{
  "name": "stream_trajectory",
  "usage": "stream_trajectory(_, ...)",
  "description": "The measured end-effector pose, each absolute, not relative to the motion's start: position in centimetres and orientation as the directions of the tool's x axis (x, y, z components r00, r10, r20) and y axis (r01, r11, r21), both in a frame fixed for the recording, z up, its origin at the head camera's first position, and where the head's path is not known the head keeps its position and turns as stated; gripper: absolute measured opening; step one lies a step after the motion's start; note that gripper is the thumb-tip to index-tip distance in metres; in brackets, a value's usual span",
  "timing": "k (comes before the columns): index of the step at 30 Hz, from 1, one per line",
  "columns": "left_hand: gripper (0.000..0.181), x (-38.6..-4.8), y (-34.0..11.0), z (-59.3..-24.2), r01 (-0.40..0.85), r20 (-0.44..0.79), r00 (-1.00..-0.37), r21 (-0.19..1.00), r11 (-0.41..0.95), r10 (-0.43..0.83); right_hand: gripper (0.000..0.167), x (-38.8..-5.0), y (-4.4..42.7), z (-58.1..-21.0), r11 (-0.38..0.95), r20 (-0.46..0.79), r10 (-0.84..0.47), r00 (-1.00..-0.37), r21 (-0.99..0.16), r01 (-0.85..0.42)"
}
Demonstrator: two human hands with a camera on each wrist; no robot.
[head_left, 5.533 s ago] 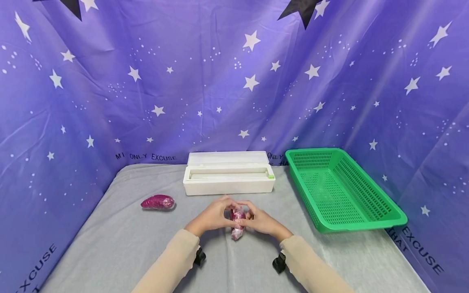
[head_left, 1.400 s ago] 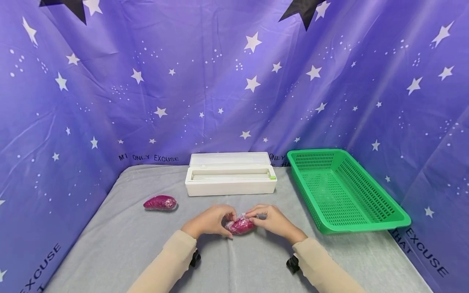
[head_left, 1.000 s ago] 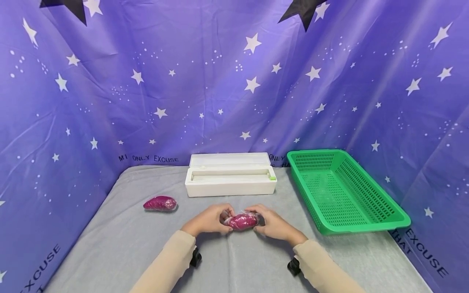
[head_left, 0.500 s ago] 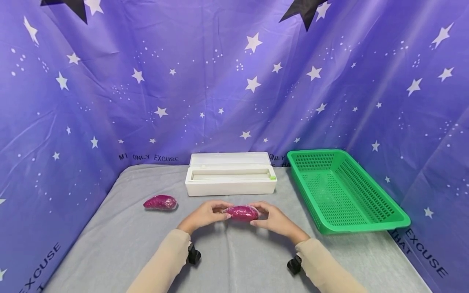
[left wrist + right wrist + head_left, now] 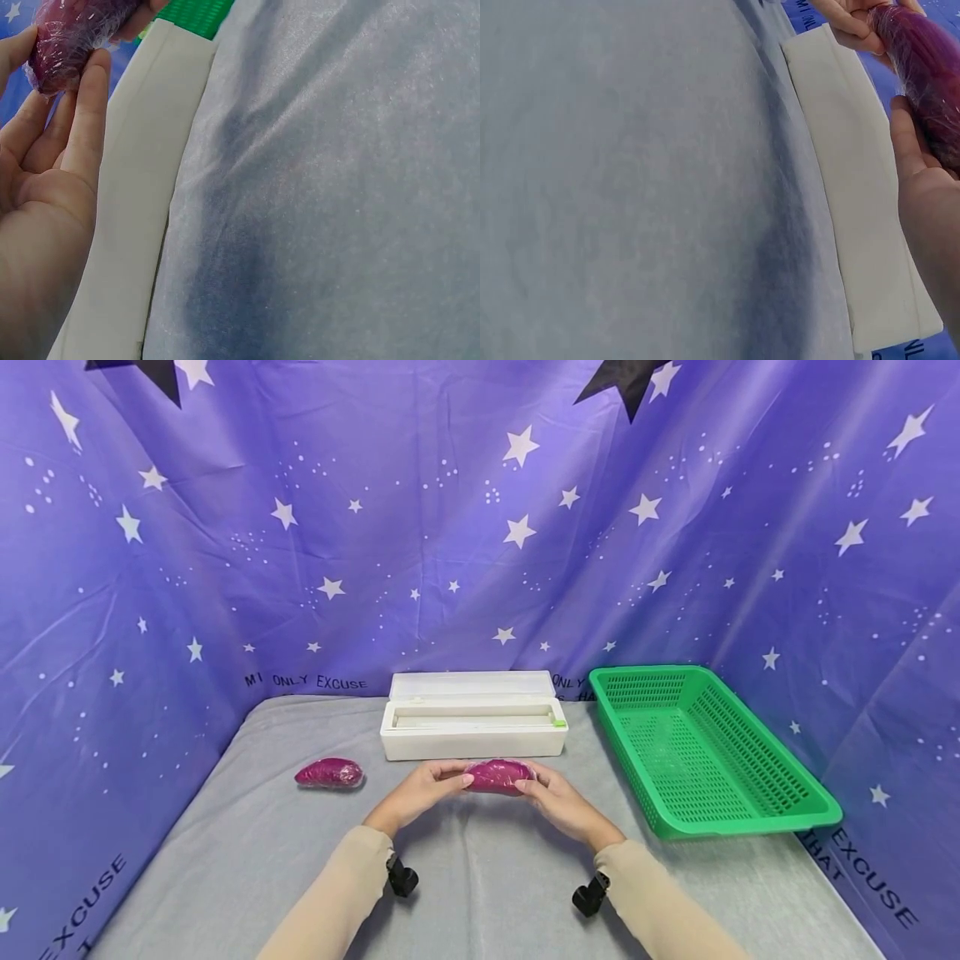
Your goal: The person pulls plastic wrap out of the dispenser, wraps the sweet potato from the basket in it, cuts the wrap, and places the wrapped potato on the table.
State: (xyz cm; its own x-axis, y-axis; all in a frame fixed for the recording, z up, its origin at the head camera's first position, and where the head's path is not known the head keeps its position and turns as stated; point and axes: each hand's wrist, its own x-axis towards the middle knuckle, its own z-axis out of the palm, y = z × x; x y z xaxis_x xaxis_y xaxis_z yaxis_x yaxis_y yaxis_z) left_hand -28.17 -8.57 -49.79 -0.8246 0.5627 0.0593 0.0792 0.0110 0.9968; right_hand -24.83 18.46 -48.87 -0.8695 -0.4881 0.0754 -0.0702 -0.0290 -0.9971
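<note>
A purple sweet potato point(image 5: 498, 777) wrapped in clear cling film is held level above the cloth, in front of the white box. My left hand point(image 5: 422, 793) pinches its left end between thumb and fingers; my right hand point(image 5: 562, 804) grips the right end the same way. The left wrist view has the crinkled film over the sweet potato point(image 5: 67, 37), with fingertips under it. From the right wrist, both hands show at the sweet potato point(image 5: 930, 71). A second wrapped sweet potato point(image 5: 330, 772) lies on the cloth to the left, touched by neither hand.
Behind the hands stands a long white cling film dispenser point(image 5: 474, 745), its lid raised and a small green piece at its right end. A green perforated basket point(image 5: 750, 824) sits at the right. Grey cloth point(image 5: 225, 860) covers the table; a starry purple curtain point(image 5: 450, 527) surrounds it.
Both hands have turned the held sweet potato from pointing toward me to lying crosswise, pressed at its film, then lifted it off the cloth toward the dispenser. The other sweet potato stays put.
</note>
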Motion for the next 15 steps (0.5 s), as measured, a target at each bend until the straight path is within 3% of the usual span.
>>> stream_trajectory(6,0.048,-28.1,-8.5,-49.7,0.073,0.064,-0.819,0.997,-0.006,0.570,0.051,-25.0,17.8,-49.1,-0.206,0.089,-0.571,-0.816,-0.978,0.038)
stream_trajectory(15,0.043,-27.8,-8.7,-49.2,0.108,0.070,-0.797,0.994,0.027,0.600,0.055,-25.1,17.6,-49.9,-0.275,0.109,-0.672,-0.732,-0.955,0.110)
